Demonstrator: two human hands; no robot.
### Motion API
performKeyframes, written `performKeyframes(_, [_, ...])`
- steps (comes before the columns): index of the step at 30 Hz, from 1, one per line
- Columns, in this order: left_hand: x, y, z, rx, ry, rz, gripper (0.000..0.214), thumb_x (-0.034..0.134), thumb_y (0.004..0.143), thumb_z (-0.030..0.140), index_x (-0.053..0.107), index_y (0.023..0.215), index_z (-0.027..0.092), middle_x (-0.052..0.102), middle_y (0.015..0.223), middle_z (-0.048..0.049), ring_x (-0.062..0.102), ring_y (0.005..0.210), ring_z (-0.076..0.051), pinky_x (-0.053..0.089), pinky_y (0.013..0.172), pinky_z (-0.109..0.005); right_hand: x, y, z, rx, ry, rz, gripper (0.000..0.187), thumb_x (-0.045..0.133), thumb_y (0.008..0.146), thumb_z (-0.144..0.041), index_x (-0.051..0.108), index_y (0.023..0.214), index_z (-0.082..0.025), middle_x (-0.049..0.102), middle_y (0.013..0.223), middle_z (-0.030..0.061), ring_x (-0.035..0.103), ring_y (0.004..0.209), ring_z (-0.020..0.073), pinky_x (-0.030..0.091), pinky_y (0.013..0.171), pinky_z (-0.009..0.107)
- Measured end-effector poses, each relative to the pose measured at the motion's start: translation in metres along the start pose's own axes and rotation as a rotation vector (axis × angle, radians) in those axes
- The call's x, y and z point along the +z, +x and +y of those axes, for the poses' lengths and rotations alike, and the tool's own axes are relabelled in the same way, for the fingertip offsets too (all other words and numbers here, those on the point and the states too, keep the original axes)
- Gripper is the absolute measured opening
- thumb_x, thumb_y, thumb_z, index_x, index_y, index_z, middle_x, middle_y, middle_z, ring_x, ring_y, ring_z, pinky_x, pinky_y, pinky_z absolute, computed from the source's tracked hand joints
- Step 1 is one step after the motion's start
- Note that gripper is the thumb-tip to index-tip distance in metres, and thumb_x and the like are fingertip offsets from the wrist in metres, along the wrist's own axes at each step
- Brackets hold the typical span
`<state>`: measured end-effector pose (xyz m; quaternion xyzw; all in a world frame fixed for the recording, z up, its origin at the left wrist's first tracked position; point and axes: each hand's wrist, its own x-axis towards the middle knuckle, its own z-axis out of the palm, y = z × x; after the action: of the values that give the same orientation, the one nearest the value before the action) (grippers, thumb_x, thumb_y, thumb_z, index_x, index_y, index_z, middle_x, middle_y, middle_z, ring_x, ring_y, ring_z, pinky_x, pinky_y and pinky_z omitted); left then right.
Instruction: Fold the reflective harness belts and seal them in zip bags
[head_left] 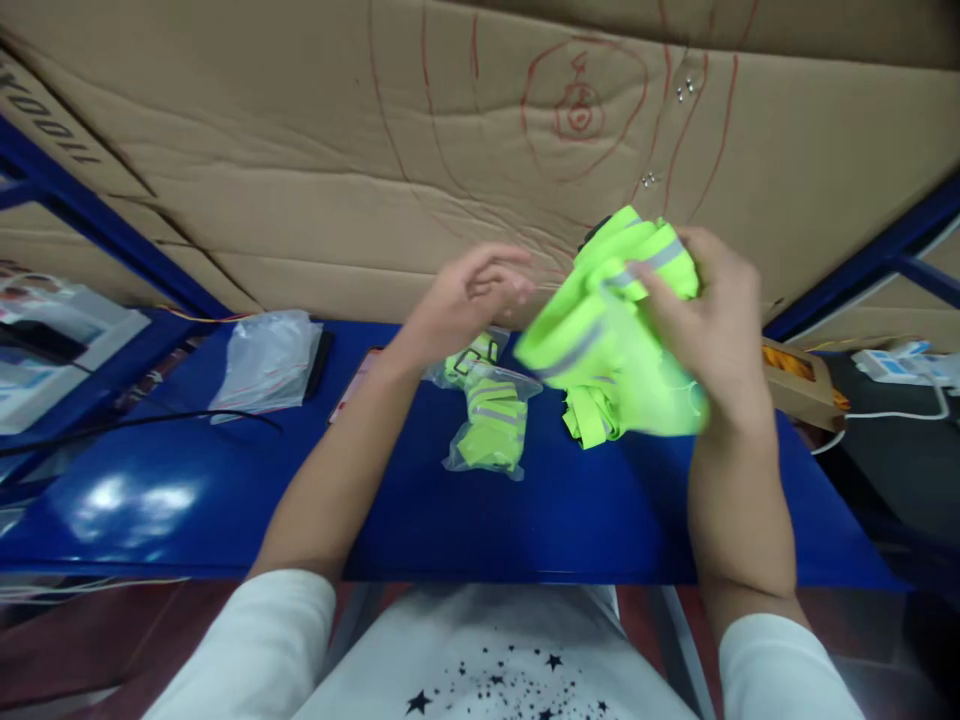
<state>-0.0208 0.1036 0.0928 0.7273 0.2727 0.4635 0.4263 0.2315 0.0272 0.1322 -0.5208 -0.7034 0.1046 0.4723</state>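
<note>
My right hand (716, 320) grips a loose bundle of neon yellow reflective strap (600, 310) with grey stripes, lifted over the table and partly blurred by motion. A dark piece shows at the bundle's top edge. To its left my left hand (476, 295) hovers with its fingers loosely bent and apart, holding nothing that I can see. Below the left hand, a clear plastic bag (491, 430) with a folded neon strap inside lies on the table; another neon strap with a dark buckle (476, 355) sits just behind it. More neon strap (592, 415) rests under the held bundle.
The blue table (450, 530) has a cardboard wall (300, 150) behind it. At the left lie clear plastic bags (266, 355), a dark flat object (319, 365), a phone-like object (354, 385) and a black cable (187, 415). An open cardboard box (806, 385) stands at the right.
</note>
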Motion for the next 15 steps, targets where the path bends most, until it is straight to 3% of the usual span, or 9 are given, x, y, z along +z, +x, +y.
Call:
performKeyframes(2, [-0.006,-0.006,0.018,0.045,-0.012,0.050,0.050,0.073,0.092,0.046,0.061,0.134,0.023,0.074,0.124,-0.0100,0.069,0.119,-0.023,0.054,0.104,-0.036,0.008,0.001,0.005,-0.080,-0.245,0.088,0.068,0.068,0.088,-0.071,0.064,0.136,-0.023,0.074,0.121,0.0133,0.065,0.122,0.0405,0.041,0.114,0.062])
performKeyframes(4, [-0.004,-0.009,0.026,0.069,-0.052,0.016,0.072,0.083,0.082,0.044,0.051,0.145,0.027,0.065,0.143,-0.0100,0.058,0.139,-0.026,0.047,0.115,-0.040,0.018,0.001,0.008,-0.170,-0.424,0.103,0.069,0.068,0.089,-0.070,0.063,0.142,-0.026,0.077,0.113,0.0121,0.070,0.112,0.0390,0.049,0.106,0.057])
performKeyframes(7, [0.014,-0.010,0.017,-0.008,-0.181,-0.090,0.102,0.095,0.065,0.035,0.043,0.152,0.029,0.056,0.153,-0.0098,0.053,0.145,-0.031,0.046,0.116,-0.044,0.033,-0.002,0.009,-0.310,-0.526,0.035,0.066,0.065,0.094,-0.066,0.057,0.150,-0.032,0.077,0.120,0.0110,0.073,0.107,0.0360,0.054,0.099,0.050])
performKeyframes(11, [0.051,-0.011,-0.009,-0.233,-0.389,-0.241,0.066,0.096,0.064,0.035,0.067,0.123,0.020,0.072,0.127,-0.0092,0.065,0.129,-0.032,0.054,0.108,-0.047,0.040,-0.004,0.008,-0.375,-0.498,-0.069,0.067,0.065,0.094,-0.062,0.051,0.156,-0.040,0.071,0.135,0.0098,0.066,0.123,0.0381,0.050,0.107,0.053])
performKeyframes(15, [0.074,-0.020,-0.018,-0.279,-0.528,-0.219,0.047,0.091,0.073,0.034,0.071,0.114,0.021,0.074,0.123,-0.0052,0.066,0.126,-0.027,0.053,0.109,-0.043,0.038,-0.002,0.006,-0.377,-0.437,-0.132,0.064,0.065,0.095,-0.059,0.052,0.155,-0.040,0.067,0.142,0.0079,0.059,0.134,0.0395,0.045,0.114,0.056])
